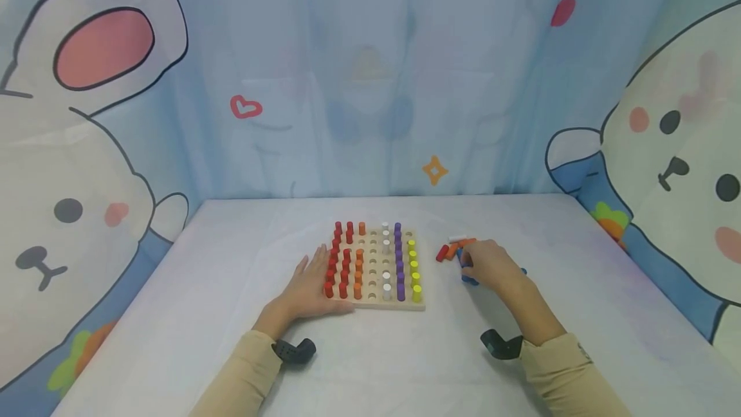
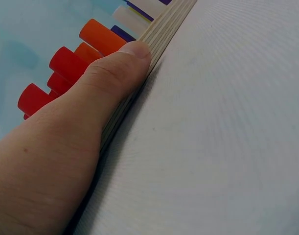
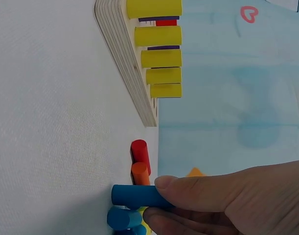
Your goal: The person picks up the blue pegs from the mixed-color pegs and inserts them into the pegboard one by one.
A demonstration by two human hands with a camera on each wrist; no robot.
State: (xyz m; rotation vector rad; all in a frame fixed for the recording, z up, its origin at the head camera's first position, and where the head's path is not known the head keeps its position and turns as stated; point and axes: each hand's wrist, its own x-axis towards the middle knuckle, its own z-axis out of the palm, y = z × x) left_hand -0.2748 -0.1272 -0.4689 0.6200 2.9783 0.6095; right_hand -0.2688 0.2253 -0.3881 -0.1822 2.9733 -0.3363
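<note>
A wooden pegboard (image 1: 389, 305) stands on the table with rows of red pegs (image 1: 343, 290), orange pegs (image 1: 357, 291), white pegs (image 1: 386, 291), purple pegs (image 1: 401, 291) and yellow pegs (image 1: 417, 293). My left hand (image 1: 309, 288) rests against its left side, fingers extended, while the thumb (image 2: 117, 66) lies along the front edge. Right of the board, my right hand (image 1: 492, 264) pinches a blue peg (image 3: 137, 196) between thumb and fingers, just over loose pegs. Part of that pile is hidden by the hand.
Beside the right hand lie a loose red peg (image 1: 442, 253), an orange peg (image 1: 451, 252), a white peg (image 1: 457, 238) and more blue pegs (image 3: 121, 219). A white cloth covers the table (image 1: 579, 288). A patterned blue curtain (image 1: 370, 82) hangs behind it.
</note>
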